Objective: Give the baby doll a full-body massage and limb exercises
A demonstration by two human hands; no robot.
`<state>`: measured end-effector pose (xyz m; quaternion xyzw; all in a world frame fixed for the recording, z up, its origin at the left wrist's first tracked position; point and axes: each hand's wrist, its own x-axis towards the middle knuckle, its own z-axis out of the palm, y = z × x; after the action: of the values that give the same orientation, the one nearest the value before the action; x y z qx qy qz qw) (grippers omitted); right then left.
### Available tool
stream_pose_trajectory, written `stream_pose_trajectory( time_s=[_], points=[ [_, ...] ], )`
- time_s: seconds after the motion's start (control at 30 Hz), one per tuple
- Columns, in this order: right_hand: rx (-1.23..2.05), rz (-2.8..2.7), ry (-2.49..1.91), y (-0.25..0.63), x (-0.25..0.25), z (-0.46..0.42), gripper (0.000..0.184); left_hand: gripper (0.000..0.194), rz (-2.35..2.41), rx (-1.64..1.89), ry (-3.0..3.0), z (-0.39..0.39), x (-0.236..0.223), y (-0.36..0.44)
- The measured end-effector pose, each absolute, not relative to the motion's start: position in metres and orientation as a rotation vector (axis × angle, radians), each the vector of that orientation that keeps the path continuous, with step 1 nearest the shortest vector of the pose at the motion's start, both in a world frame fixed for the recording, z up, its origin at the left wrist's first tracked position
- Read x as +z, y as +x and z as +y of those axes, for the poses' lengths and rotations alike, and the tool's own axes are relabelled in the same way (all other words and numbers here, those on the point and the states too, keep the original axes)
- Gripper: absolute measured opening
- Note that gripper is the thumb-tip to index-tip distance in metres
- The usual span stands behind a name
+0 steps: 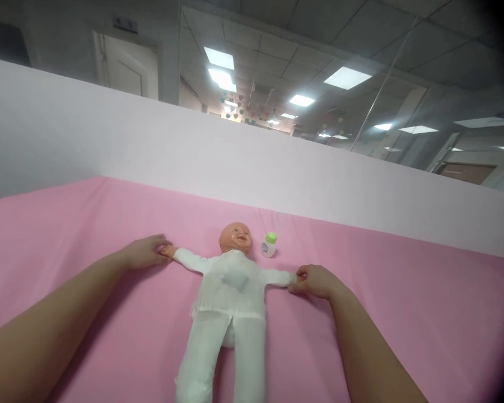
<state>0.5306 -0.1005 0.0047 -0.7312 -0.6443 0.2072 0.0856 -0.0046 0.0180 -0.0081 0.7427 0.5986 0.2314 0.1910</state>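
Note:
A baby doll (234, 285) in a white top and white trousers lies on its back on a pink sheet (130, 336), arms stretched out to both sides. Its bald head points away from me, and its feet are cut off by the lower edge of the view. On the left, my left hand (145, 252) is closed around the doll's hand. My right hand (315, 281) pinches the doll's other hand at the sleeve end, fingers hiding most of it. Beside the doll's head stands a small clear bottle (269, 246) with a green cap and a printed label.
A white wall panel (193, 151) rises behind the far edge of the sheet. Above it are glass panes, a white door (128, 67) and several lit ceiling panels (348, 78). Heart-shaped decorations hang in the distance.

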Motion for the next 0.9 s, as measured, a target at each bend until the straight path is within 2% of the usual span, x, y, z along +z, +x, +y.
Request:
stream_pose_trajectory(
  time_s=[0.17, 0.3, 0.4, 0.53, 0.6, 0.73, 0.9],
  points=[
    [0.476, -1.924, -2.173, 0.531, -0.007, -0.089, 0.061, 0.038, 1.801, 0.509, 2.125, 0.009, -0.001, 0.008],
    [0.517, -1.874, -2.279, 0.537, -0.013, -0.084, 0.070, 0.032, 1.683, 0.762, 1.875, 0.002, 0.005, 0.017],
    [0.562, -1.849, -2.258, 0.540, -0.014, -0.084, 0.065, 0.035, 1.507, 0.874, 1.602, 0.002, 0.002, 0.019],
    [0.907, -1.863, -1.953, 0.544, -0.012, -0.090, 0.045, 0.033, 1.323, 0.873, 1.354, 0.004, -0.002, 0.016],
    [1.103, -1.813, -1.791, 0.548, -0.010, -0.093, 0.040, 0.034, 1.262, 0.901, 1.269, 0.005, -0.002, 0.013],
    [1.305, -1.584, -1.553, 0.556, -0.013, -0.095, 0.044, 0.038, 1.240, 0.973, 1.165, 0.009, -0.003, 0.009],
    [1.292, -1.161, -1.259, 0.558, -0.033, -0.087, 0.054, 0.043, 1.270, 1.087, 1.127, 0.014, -0.009, 0.009]
  ],
)
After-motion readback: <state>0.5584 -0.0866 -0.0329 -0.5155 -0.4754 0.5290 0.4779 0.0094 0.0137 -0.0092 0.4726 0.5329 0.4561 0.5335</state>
